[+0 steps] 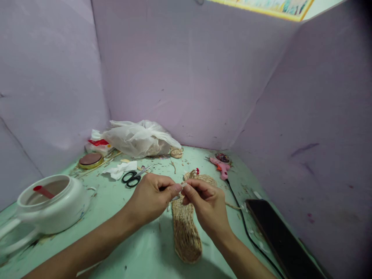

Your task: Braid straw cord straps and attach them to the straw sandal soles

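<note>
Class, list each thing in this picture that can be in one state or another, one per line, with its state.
Scissors: blades shut, lying flat.
Plastic bag: crumpled, slumped on the table.
White pot: lid off, a red utensil inside.
Glue gun: lying on its side, corded.
Phone: screen dark.
Woven piece: lying flat.
Left hand: pinching a small pale bit.
Right hand: pinching the same bit.

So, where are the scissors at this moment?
In the head view the scissors lie on the table left of centre, just beyond the left hand, with crumpled white paper to their left and the plastic bag behind.
</note>
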### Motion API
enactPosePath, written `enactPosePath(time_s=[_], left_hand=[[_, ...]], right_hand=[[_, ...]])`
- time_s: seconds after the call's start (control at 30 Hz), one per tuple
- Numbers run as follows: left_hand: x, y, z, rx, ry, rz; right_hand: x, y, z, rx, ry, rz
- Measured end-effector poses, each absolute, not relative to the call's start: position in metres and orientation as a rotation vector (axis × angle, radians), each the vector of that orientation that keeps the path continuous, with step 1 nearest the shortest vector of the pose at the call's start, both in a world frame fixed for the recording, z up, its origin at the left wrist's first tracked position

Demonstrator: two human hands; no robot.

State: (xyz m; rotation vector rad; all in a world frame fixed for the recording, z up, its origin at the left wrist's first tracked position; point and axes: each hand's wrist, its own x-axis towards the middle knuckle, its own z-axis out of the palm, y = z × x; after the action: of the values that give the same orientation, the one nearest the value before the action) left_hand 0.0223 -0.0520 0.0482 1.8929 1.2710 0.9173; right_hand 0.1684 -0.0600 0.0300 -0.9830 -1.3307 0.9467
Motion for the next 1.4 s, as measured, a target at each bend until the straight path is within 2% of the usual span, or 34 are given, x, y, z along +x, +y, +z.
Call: enactPosePath(time_s=[0.3,0.67,0.8,1.4], left_hand=[[0.024,-0.051,0.048,1.87,1.292,0.891],[0.027,-0.055,0.044,2.033,1.515,0.854],[0.028,-0.056,0.043,2.094,1.58,0.854],[0.018,-0.049,0.039,2.35,1.095,1.08]], right_hand=[[0.168,-0.062,0.029,-0.978,-1.359,0.973],[0.169,-0.064,0.024,-1.029,-1.566,0.707],[0.17,-0.063,0.025,-1.051,-1.561,0.705],[0.178,-0.052,0.034,-0.979,-0.864,1.999]])
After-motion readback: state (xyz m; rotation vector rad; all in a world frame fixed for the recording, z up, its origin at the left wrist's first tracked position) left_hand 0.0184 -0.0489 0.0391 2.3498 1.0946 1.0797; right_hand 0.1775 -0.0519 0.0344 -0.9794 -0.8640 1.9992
